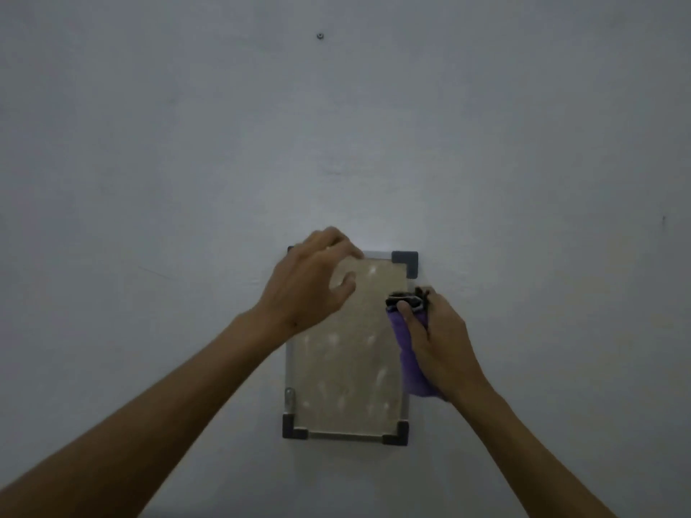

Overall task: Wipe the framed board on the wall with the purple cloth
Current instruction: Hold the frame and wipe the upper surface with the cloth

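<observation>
Against the wall [523, 143], the left hand [310, 282] curls over the board [347, 368]'s top corner while the right hand [437, 342] presses the bunched purple cloth [405, 353] at its right edge; wiping looks underway, next sweeping leftward.

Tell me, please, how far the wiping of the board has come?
Done: the purple cloth is gripped in the right hand. In hand: it sits at the right edge of the framed board, which the left hand steadies at its top-left corner. Left: pale smudges across the surface.
</observation>
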The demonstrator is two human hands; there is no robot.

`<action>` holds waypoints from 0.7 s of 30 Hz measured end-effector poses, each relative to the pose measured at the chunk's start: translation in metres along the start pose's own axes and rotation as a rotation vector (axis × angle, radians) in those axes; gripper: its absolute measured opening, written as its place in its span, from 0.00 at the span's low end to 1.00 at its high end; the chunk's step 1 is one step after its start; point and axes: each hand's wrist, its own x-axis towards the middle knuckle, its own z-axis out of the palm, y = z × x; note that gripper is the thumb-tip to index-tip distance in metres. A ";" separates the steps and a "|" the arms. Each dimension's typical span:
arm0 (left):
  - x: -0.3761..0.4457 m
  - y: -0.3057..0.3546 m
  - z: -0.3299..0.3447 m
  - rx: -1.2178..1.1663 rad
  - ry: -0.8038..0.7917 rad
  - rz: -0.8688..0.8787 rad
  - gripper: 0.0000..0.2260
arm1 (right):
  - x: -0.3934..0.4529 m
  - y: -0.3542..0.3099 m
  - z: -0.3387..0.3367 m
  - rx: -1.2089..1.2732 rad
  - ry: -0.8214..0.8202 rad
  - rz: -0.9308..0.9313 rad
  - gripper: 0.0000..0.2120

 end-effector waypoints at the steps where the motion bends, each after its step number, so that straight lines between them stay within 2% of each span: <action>1: 0.011 -0.007 -0.003 0.066 0.018 0.014 0.15 | 0.012 -0.004 -0.001 -0.078 -0.013 -0.095 0.12; 7: 0.010 -0.034 0.012 0.072 0.014 -0.038 0.17 | 0.060 -0.026 -0.005 -0.359 0.006 -0.400 0.11; 9: 0.001 -0.038 0.022 0.067 0.055 -0.048 0.19 | 0.069 -0.029 -0.007 -0.363 -0.020 -0.454 0.16; 11: 0.001 -0.039 0.028 0.012 0.116 -0.089 0.17 | 0.071 -0.024 -0.007 -0.474 -0.041 -0.504 0.14; 13: 0.007 -0.037 0.031 -0.032 0.159 -0.129 0.14 | 0.068 -0.018 -0.003 -0.570 -0.023 -0.501 0.08; 18: 0.008 -0.036 0.034 -0.041 0.155 -0.134 0.12 | 0.056 -0.008 0.003 -0.529 -0.091 -0.462 0.11; 21: 0.010 -0.037 0.033 -0.058 0.168 -0.145 0.11 | 0.065 -0.015 -0.002 -0.447 -0.107 -0.484 0.06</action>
